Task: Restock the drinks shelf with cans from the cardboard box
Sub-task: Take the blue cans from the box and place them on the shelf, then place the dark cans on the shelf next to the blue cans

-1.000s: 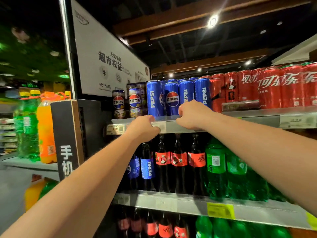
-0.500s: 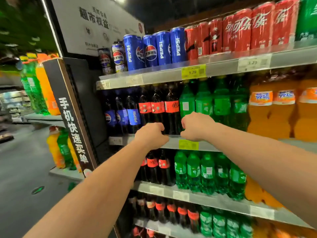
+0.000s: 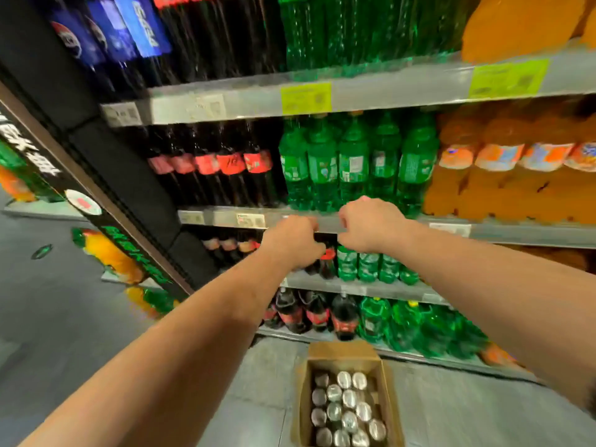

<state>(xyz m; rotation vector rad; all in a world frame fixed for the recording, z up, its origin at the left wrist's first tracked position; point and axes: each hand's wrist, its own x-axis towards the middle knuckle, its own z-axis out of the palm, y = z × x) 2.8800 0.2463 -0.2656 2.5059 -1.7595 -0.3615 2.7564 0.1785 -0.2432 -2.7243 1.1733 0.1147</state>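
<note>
An open cardboard box [image 3: 392, 398] stands on the floor at the foot of the drinks shelf [image 3: 371, 287]. Several silver-topped cans [image 3: 350, 403] stand upright inside it. My left hand [image 3: 295, 241] and my right hand [image 3: 371, 225] hang in the air in front of the shelf, well above the box, side by side and a little apart. Both show their backs with fingers curled under, and nothing shows in either. The can shelf lies above the top of the view.
Shelves hold dark cola bottles [image 3: 225, 169], green bottles [image 3: 351, 162] and orange bottles [image 3: 503, 169]. A black end panel with signage [image 3: 106, 175] stands to the left. Grey floor [image 3: 48, 317] runs left of the shelving and around the box.
The view has swung down from the can shelf to the lower shelves and the floor. Both hands have dropped with it, still empty, and the box of cans has come into view.
</note>
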